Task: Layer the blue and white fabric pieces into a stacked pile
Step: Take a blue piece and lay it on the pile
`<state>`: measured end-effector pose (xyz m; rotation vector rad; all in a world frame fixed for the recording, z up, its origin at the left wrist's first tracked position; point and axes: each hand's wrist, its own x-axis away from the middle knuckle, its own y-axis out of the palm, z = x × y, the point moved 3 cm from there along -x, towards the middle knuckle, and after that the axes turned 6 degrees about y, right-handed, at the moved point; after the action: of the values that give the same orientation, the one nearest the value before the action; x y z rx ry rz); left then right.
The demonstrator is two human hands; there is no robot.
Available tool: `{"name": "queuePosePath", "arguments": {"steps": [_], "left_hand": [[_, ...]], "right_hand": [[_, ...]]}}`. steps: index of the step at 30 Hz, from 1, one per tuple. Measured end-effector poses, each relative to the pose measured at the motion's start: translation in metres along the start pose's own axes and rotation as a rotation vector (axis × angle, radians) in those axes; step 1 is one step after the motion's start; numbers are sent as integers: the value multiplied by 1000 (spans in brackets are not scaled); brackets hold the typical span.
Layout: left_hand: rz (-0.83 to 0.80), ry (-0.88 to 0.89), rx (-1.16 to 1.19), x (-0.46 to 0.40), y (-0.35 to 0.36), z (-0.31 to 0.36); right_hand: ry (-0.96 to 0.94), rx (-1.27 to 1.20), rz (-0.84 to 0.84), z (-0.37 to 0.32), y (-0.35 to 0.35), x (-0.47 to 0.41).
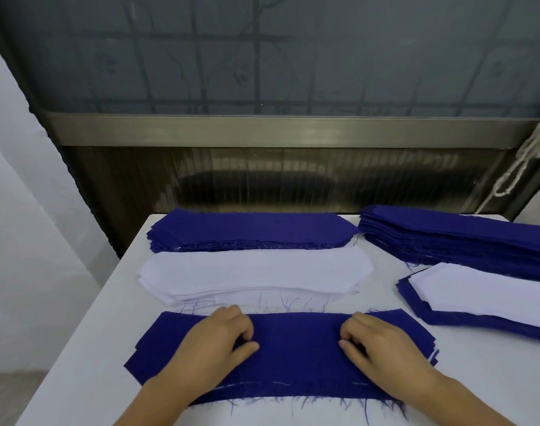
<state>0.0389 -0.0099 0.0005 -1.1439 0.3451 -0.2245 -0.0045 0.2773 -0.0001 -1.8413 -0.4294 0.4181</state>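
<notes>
Resting on the nearest blue fabric piece [296, 348], both hands sit w/ fingers curled, knuckles up. Left hand [215, 339] is on the piece's left-centre, thumb stretched toward the middle; right hand [382, 342] mirrors it on the right-centre. Grip on each: fingertips bunched down into the cloth, can't tell if they actually pinch it or just press. That piece lies flat at the front of the white worktop [87, 348], frayed threads along its near and far edges; a thin white edge shows under its right end, so more layers beneath.

Just behind it: a stack of white fabric pieces [253, 275], and behind that, touching, a stack of blue fabric pieces [250, 229]. To the right, a taller blue stack [459, 241] runs out of frame; in front of it a layered pile [483, 305] w/ a white piece on top of blue ones.

Back wall: grey panel, metal rail [277, 130]. White cord [520, 167] hangs at right.
</notes>
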Motion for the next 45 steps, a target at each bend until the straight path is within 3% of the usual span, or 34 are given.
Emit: {"name": "queuePosePath", "arguments": {"steps": [3, 8, 15, 20, 24, 29, 37, 42, 45], "left_hand": [[-4, -39, 8, 14, -9, -24], [-65, -103, -29, 19, -33, -54], [135, -7, -35, -68, -31, -19], [61, -74, 224, -112, -14, -12], [9, -110, 317, -120, -7, -21], [-6, -151, 272, -128, -5, -19], [66, -173, 14, -138, -2, -8], [91, -145, 0, -139, -2, -10], [113, -138, -52, -129, -7, -19]], "right_hand": [[121, 39, 63, 33, -10, 12], [206, 122, 24, 51, -27, 7], [72, -90, 149, 22, -36, -76], [39, -81, -42, 23, -20, -117], [27, -109, -61, 26, -17, -125], [106, -167, -104, 26, -16, -137], [184, -204, -84, 23, -15, -139], [131, 7, -74, 15, -13, -133], [128, -6, -46, 14, -14, -131]]}}
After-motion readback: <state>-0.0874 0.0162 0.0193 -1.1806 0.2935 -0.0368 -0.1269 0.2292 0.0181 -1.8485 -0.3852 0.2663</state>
